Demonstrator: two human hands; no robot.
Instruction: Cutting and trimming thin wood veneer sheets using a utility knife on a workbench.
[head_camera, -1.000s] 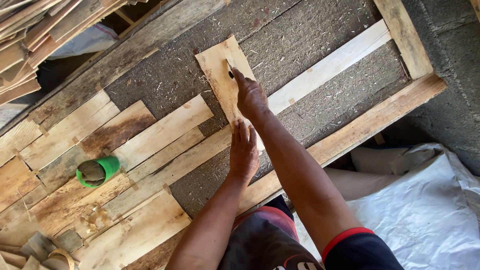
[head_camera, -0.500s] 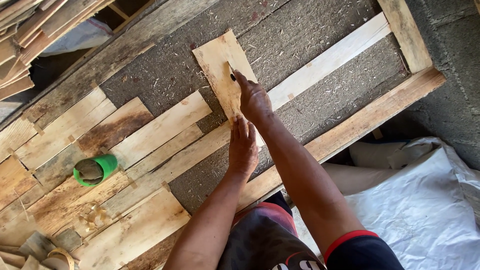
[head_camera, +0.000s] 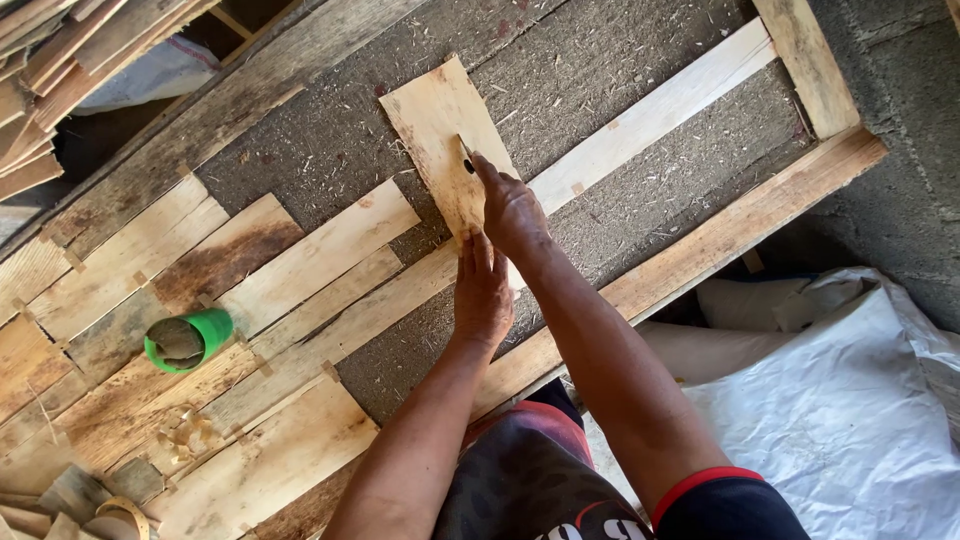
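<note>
Right hand (head_camera: 512, 208): presses a small dark tool (head_camera: 467, 160) onto the thin wood sheet (head_camera: 437, 130).
Left hand (head_camera: 482, 290): flat, fingers on the sheet's near edge.
Wooden frame (head_camera: 700, 245): slats over grey board.
Green cup (head_camera: 188, 338): left, on its side.
White sack (head_camera: 830, 420): near right.

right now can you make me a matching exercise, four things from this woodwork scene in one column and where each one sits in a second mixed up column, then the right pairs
Things:
1. thin wood sheet
2. green cup
3. white sack
4. left hand

Places:
A. lying on its side on the wooden slats, at the left of the view
B. off the panel, at the lower right of the view
C. flat on the grey board near the top, under the right hand
D. pressed flat at the near edge of the sheet, fingers pointing away from the person

Pairs: 1-C, 2-A, 3-B, 4-D
</note>
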